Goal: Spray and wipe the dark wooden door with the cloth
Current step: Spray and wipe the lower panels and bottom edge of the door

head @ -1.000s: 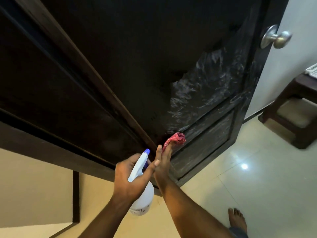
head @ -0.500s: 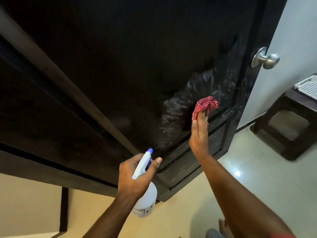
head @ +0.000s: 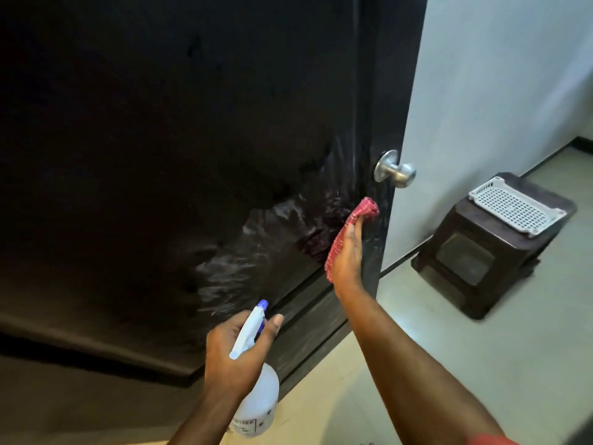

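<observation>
Head view, one entry per item. Dark wooden door (head: 160,155): fills the left and centre, with a wet streaked patch (head: 256,245) low on its panel. My right hand (head: 348,255): flat, fingers straight, pressing the red checked cloth (head: 365,208) against the door by its right edge, just below the metal doorknob (head: 396,171); the cloth bunches over my fingertips and trails under my palm. My left hand (head: 234,351): fingers and thumb curled round the neck of the white spray bottle (head: 260,403), blue nozzle aimed at the door, held near the lower panel. Beyond the door: pale wall (head: 497,91), tiled floor (head: 449,348), dark stool (head: 491,248) carrying a white perforated basket (head: 516,208).
</observation>
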